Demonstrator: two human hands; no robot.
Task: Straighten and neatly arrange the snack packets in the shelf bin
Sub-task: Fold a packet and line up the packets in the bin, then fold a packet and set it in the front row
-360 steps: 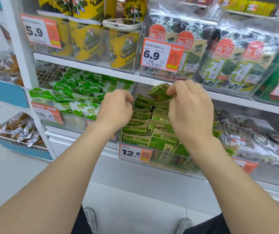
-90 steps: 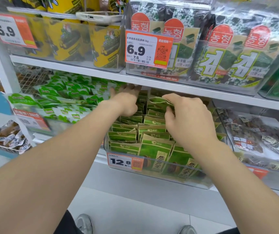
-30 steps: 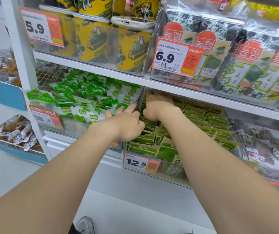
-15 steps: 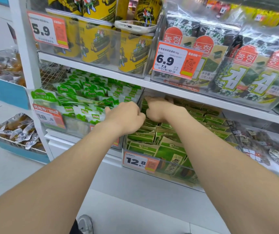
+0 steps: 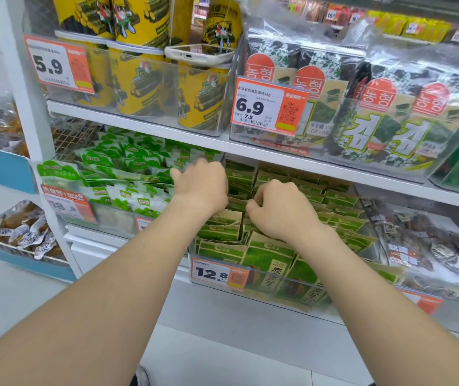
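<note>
Head view: green-and-tan snack packets (image 5: 274,253) stand upright in rows inside a clear bin (image 5: 292,295) on the lower shelf, with the front ones leaning slightly. The left hand (image 5: 200,188) lies over the back left row with its fingers hidden, so its grip cannot be told. The right hand (image 5: 281,210) curls onto packet tops near the middle, pinching them. The upper shelf board (image 5: 306,162) sits close above the back rows. A bin of pale green packets (image 5: 128,162) stands just beside the bin's left wall.
</note>
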